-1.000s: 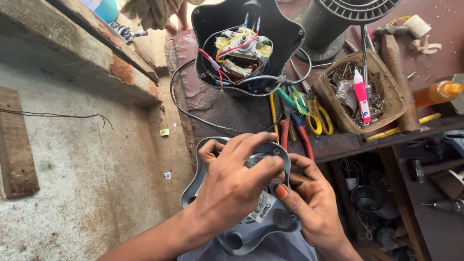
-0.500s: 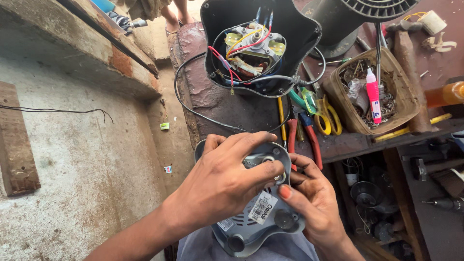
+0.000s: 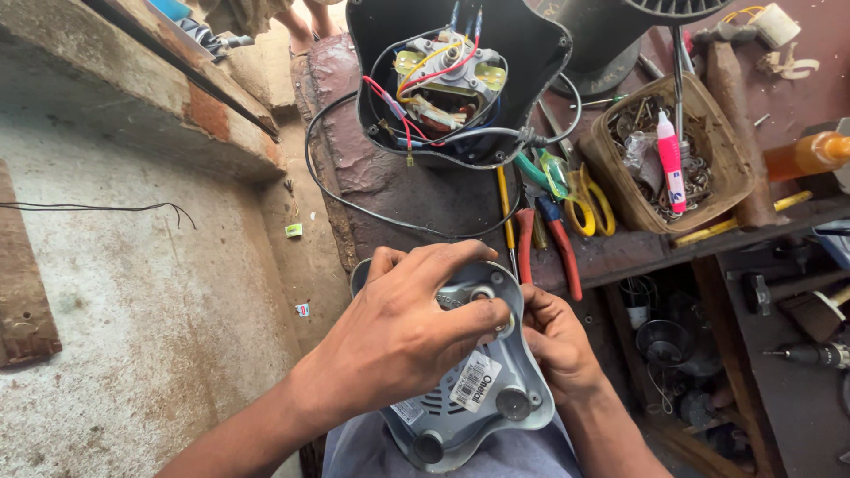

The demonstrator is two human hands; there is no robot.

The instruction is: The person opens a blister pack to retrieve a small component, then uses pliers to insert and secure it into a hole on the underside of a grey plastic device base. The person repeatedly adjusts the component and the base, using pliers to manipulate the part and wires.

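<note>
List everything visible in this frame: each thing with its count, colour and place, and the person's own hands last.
base cover: 1, grey, on the lap, under both hands
open appliance body: 1, black, motor and coloured wires showing, top centre of bench
cable: 1, black, looping across bench
pliers: 1, red handles, bench edge
scissors: 1, yellow handles, beside the pliers
basket: 1, brown, full of small parts, right
tube: 1, pink, in the basket
bottle: 1, orange, far right
drill: 1, dark, lower shelf
left hand: on top of the cover
right hand: at the cover's right edge
</note>
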